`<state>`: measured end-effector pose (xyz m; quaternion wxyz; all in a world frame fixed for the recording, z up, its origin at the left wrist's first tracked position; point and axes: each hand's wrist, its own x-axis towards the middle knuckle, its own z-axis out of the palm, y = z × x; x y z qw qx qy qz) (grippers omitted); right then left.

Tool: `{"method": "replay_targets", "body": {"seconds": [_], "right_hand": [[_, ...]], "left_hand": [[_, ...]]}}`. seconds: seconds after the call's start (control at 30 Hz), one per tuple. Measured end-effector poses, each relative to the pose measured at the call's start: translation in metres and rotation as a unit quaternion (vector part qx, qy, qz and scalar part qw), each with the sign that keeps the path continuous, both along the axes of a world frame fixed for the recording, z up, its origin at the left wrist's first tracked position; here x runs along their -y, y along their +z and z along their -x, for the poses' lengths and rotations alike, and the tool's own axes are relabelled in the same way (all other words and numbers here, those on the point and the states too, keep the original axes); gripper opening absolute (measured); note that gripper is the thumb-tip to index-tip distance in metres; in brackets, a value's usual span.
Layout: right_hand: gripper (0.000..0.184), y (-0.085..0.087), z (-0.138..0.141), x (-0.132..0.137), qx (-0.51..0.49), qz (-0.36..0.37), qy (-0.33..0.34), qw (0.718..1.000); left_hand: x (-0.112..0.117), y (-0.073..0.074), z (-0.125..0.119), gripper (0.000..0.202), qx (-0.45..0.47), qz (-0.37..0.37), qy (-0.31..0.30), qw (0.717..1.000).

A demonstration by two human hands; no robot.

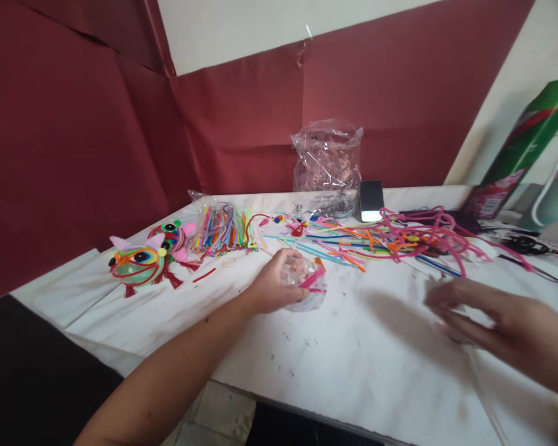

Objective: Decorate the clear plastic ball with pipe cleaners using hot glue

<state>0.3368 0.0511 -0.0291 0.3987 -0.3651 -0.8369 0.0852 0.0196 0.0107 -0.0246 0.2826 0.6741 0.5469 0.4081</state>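
Observation:
My left hand (275,284) is curled around a clear plastic ball (305,282) with a pink pipe cleaner on it, holding it on the white table (344,359). My right hand (488,319) hovers low over the table at the right, blurred by motion, fingers stretched toward the left; I cannot make out whether anything is in them. A heap of coloured pipe cleaners (381,241) lies beyond both hands.
Two finished googly-eyed craft balls (151,257) sit at the left. A clear pack of coloured pipe cleaners (221,229) lies beside them. A crumpled plastic bag (328,161) and a phone (371,199) stand at the back. Scissors (523,243) and a green box (525,148) are at the right.

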Motion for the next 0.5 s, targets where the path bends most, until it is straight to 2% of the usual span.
{"method": "replay_targets", "body": {"seconds": [0.03,0.07,0.17,0.23,0.33,0.5], "right_hand": [[0.03,0.006,0.018,0.006,0.04,0.028,0.075,0.996],[0.025,0.01,0.036,0.01,0.055,0.042,0.103,0.992],[0.019,0.012,0.081,0.013,0.055,0.096,0.121,0.986],[0.018,0.009,0.102,0.009,0.036,0.124,0.138,0.982],[0.019,0.004,0.117,0.002,0.008,0.139,0.151,0.979],[0.023,-0.002,0.122,-0.006,-0.03,0.166,0.148,0.975]], "left_hand": [[0.0,-0.001,0.0,0.056,0.004,0.0,0.001,1.0],[0.0,-0.001,0.0,0.056,0.011,0.002,0.001,1.0],[0.0,-0.003,0.0,0.056,0.027,0.002,-0.009,1.0],[0.0,-0.004,0.001,0.055,0.024,-0.009,-0.018,1.0],[0.0,-0.003,0.001,0.055,0.021,-0.008,-0.025,0.999],[-0.001,-0.004,0.002,0.056,0.036,0.006,-0.034,0.999]]}}
